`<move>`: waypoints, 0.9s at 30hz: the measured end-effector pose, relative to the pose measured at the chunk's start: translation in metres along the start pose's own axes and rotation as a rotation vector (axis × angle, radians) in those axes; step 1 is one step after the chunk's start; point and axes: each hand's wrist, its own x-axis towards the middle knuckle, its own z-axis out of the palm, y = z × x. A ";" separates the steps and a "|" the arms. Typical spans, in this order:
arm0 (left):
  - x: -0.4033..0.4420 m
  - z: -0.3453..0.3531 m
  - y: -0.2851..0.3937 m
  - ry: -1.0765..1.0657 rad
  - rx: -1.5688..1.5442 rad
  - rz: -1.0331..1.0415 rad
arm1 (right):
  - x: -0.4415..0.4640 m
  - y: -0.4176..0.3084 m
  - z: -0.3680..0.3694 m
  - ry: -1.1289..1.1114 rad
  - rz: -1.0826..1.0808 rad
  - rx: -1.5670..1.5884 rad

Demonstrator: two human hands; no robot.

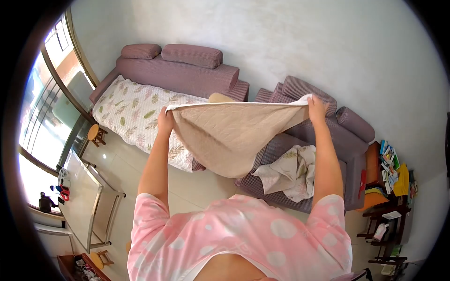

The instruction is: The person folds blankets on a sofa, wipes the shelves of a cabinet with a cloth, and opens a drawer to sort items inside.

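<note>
A beige quilted sofa cover [229, 136] hangs stretched between my raised hands, its white edge on top and its lower part sagging in a curve. My left hand [165, 121] grips one upper corner. The opposite corner is bunched in my right hand [318, 110]. Behind the cover, a leaf-patterned white cover [136, 105] lies over the seat of the left purple sofa [187, 75]. On the right sofa [347, 126] rests a crumpled leaf-patterned cover [293, 173]. The raised cover hides part of both sofas.
A table [82, 196] with small items stands at the left by the windows. Wooden stools [96, 134] are on the tiled floor. At the right, shelves hold books [388, 161], a yellow box [401, 180] and other items.
</note>
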 end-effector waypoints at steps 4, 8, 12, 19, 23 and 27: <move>0.000 -0.020 0.028 -0.026 -0.240 -0.049 | -0.018 0.018 0.017 -0.213 0.126 0.232; 0.021 -0.029 0.040 -0.038 -0.420 -0.089 | -0.029 0.031 0.016 -0.417 0.182 0.398; 0.034 -0.050 0.084 -0.078 -0.481 -0.104 | -0.018 0.020 -0.012 -0.738 0.348 0.403; 0.058 -0.032 0.090 -0.074 -0.201 -0.007 | -0.003 0.032 -0.018 -0.613 0.486 0.433; 0.055 -0.012 0.099 -0.110 -0.060 -0.061 | -0.010 0.045 -0.001 -0.582 0.575 0.453; 0.064 0.035 0.064 -0.180 0.061 -0.055 | -0.011 0.079 0.037 -0.552 0.712 0.390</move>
